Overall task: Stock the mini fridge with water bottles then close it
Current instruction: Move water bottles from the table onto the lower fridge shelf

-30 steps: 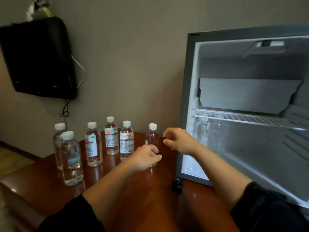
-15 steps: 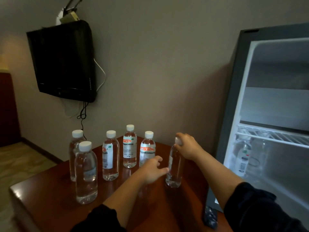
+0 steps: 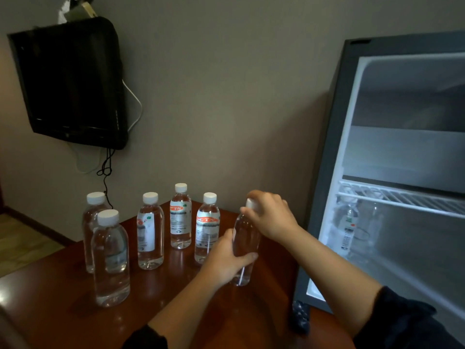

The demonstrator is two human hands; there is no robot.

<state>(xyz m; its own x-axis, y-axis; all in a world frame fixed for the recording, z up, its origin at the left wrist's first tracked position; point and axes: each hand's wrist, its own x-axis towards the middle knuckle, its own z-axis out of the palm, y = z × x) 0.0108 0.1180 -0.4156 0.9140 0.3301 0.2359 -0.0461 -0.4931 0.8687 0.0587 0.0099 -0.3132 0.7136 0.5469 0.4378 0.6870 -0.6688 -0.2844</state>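
Dark reddish wood makes up the tabletop [image 3: 63,311] in the foreground, which is backed by a grey-beige wall. A black television [image 3: 70,84] is mounted on that wall at the far left, and cables are hung beneath it.

Five capped water bottles [image 3: 150,230] are stood upright on the left half of the table. The nearest bottle [image 3: 110,258] is set just in front of the leftmost one, and the other three are spread toward the right.

To the right of this group, a sixth, clear water bottle [image 3: 245,238] is gripped by both hands. Its lower body is wrapped by the curled fingers and thumb of the left hand [image 3: 224,263]. Its white cap and neck are covered from above by the clenched fingers of the right hand [image 3: 270,215]. The bottle is leaned slightly, and whether its base is touching the wood cannot be told.

An open mini fridge [image 3: 324,197] is placed at the right edge of the table, just beside the held bottle. A white wire shelf [image 3: 402,197] is fitted across its interior. Beneath the shelf, a labelled bottle [image 3: 348,227] is seen standing at the left side, with a fainter one beside it.
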